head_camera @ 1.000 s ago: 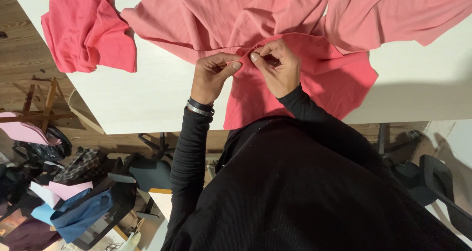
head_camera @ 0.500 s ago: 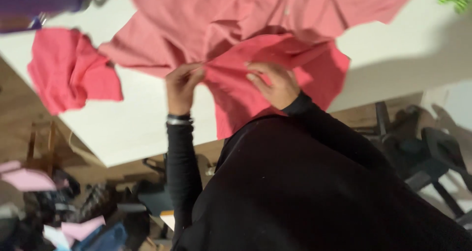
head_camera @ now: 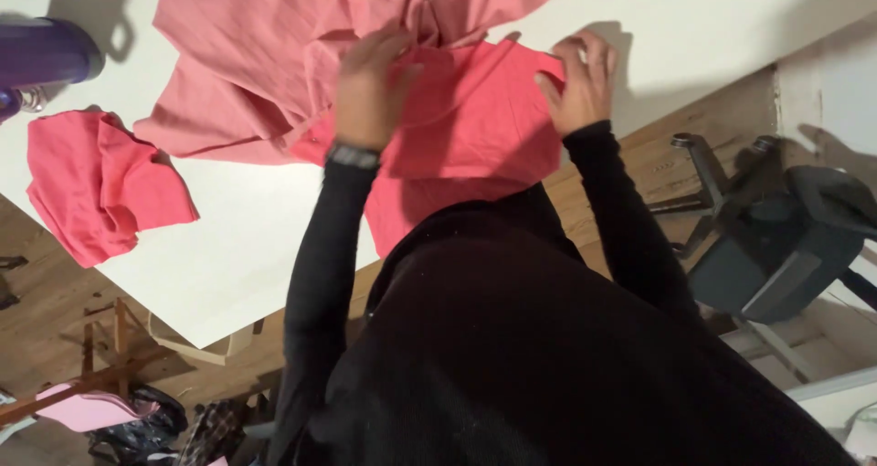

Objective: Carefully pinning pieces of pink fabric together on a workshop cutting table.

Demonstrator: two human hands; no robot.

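A large pink garment [head_camera: 274, 55] lies spread on the white table [head_camera: 237, 256]. A brighter pink folded part of the cloth [head_camera: 475, 119] sits at the table's near edge and hangs over it. My left hand [head_camera: 370, 91] lies flat on this cloth, fingers spread, a dark band at the wrist. My right hand [head_camera: 577, 80] pinches the cloth's right corner. Both arms wear black sleeves.
A second, crumpled pink cloth [head_camera: 96, 187] lies at the table's left. A purple bottle [head_camera: 46, 55] stands at the far left. A dark swivel chair [head_camera: 776, 238] stands on the wooden floor to the right. Bags and fabric clutter the floor at lower left.
My hands have moved apart from the pinched centre. The left now presses flat on the cloth and the right has gone out to its right corner. The view has shifted.
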